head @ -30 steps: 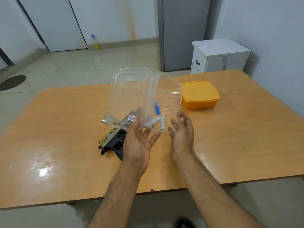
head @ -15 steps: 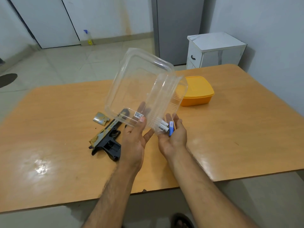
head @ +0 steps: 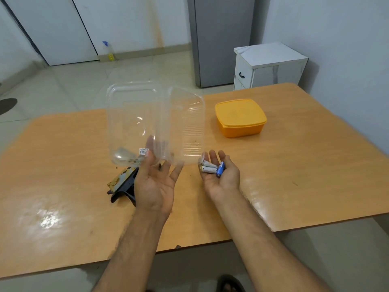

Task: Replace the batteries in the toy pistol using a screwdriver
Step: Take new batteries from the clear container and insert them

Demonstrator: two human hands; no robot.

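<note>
Fingers of the right hand [head: 221,175] are cupped under three batteries [head: 211,168], now tipped out of the clear container [head: 155,123], which is pinched by the left hand [head: 154,184]. Fresh cells are judged ready; the toy pistol [head: 123,182] lies left of those fingers.

Both forearms are bare, with no sleeves; the left hand [head: 154,186] and right hand [head: 221,178] wear nothing.

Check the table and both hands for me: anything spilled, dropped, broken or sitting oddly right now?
Nothing stands out. The left hand holds the open clear container upright and empty; the right hand cups the batteries. The toy pistol lies flat on the table; the orange box sits closed.
</note>
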